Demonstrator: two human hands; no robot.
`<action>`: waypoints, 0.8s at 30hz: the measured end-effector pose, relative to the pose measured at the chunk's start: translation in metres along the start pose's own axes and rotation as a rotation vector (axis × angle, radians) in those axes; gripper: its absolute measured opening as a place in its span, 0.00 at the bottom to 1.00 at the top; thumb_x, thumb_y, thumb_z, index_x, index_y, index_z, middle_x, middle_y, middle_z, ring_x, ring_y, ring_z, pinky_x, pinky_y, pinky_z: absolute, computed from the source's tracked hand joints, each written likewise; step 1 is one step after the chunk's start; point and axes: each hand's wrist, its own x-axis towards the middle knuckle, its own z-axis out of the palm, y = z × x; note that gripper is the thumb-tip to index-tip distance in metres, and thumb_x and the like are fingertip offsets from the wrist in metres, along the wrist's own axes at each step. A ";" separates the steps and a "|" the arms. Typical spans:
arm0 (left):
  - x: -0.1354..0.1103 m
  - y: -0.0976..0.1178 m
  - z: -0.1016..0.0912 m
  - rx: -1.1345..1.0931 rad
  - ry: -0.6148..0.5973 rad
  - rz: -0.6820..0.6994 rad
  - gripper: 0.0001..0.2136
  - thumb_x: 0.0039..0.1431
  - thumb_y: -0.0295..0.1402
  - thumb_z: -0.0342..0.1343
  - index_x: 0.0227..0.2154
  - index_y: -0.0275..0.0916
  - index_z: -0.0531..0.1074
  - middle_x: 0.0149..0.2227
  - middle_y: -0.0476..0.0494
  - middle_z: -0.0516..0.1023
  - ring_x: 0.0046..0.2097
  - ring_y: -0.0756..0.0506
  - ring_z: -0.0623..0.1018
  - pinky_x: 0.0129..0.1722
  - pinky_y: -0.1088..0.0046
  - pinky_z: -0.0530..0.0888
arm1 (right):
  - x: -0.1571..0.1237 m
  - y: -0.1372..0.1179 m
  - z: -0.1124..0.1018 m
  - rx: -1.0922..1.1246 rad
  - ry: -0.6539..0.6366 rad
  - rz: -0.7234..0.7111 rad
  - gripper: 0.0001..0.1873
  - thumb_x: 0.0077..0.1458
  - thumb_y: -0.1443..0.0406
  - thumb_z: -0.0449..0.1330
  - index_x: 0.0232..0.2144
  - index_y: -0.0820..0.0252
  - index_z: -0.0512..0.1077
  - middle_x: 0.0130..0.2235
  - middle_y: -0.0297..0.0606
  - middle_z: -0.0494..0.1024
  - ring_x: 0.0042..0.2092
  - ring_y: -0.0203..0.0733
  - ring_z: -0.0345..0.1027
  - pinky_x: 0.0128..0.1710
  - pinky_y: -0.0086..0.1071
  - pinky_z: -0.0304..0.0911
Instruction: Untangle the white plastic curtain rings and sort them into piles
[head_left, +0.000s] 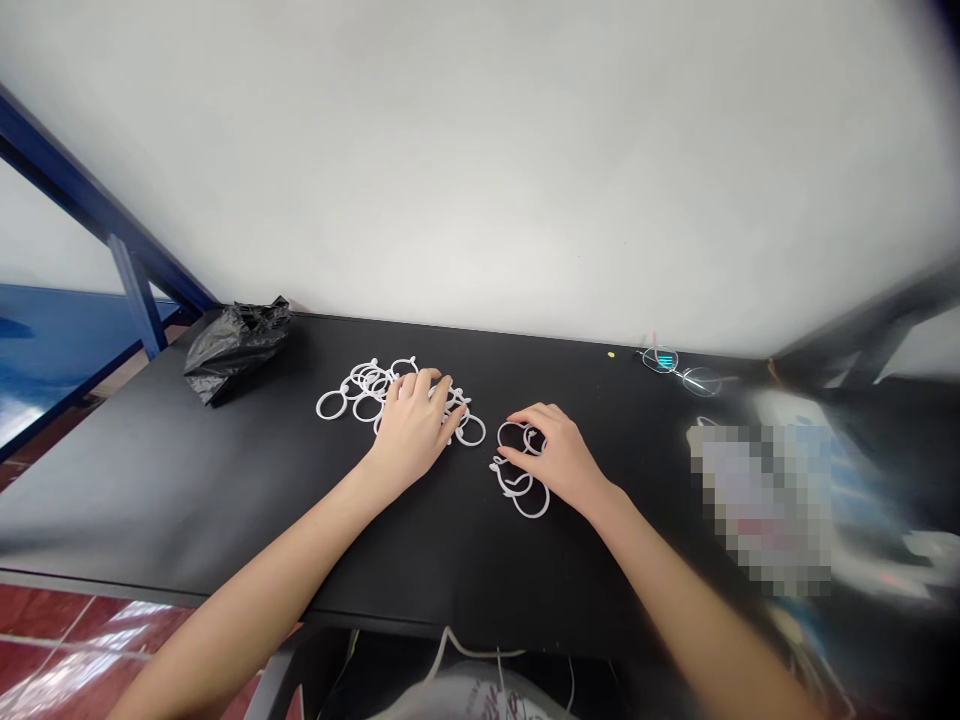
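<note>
My left hand (pixel 414 415) lies spread over a loose pile of white plastic curtain rings (pixel 367 378), each with a small eyelet, and covers part of it. Single rings show around the hand, one at the left end (pixel 331 405) and another just right of my thumb (pixel 471 431). To the right, my right hand (pixel 551 445) curves over a smaller group of the same rings (pixel 531 498). Its thumb and forefinger are apart, with a ring (pixel 512 436) between them on the table. The other right fingers hide part of that group.
A crumpled black plastic bag (pixel 236 345) sits at the back left of the black table (pixel 300 500). Eyeglasses (pixel 679 370) lie at the back right, near a small yellow bit (pixel 611 354). Blurred packages (pixel 765 500) stand at the right. A white wall (pixel 480 180) rises behind.
</note>
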 end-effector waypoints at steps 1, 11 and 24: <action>0.000 0.000 -0.001 -0.011 0.009 0.001 0.17 0.68 0.39 0.46 0.50 0.33 0.70 0.49 0.32 0.72 0.48 0.35 0.72 0.49 0.56 0.67 | 0.000 0.000 0.001 0.000 0.004 -0.004 0.13 0.49 0.65 0.68 0.39 0.54 0.73 0.40 0.38 0.78 0.43 0.49 0.69 0.44 0.44 0.67; -0.002 0.016 -0.012 -0.575 -0.011 0.100 0.15 0.68 0.36 0.48 0.54 0.38 0.66 0.44 0.39 0.73 0.47 0.42 0.72 0.52 0.58 0.68 | -0.003 -0.011 0.006 0.303 0.273 0.021 0.08 0.54 0.63 0.65 0.38 0.56 0.73 0.39 0.38 0.79 0.42 0.45 0.74 0.45 0.39 0.70; -0.002 0.029 -0.007 -1.599 -0.325 -0.187 0.12 0.65 0.39 0.53 0.46 0.37 0.71 0.38 0.43 0.75 0.42 0.47 0.76 0.43 0.70 0.74 | -0.004 -0.020 0.002 0.345 0.265 -0.262 0.16 0.51 0.65 0.68 0.43 0.54 0.72 0.43 0.40 0.78 0.45 0.46 0.74 0.47 0.41 0.70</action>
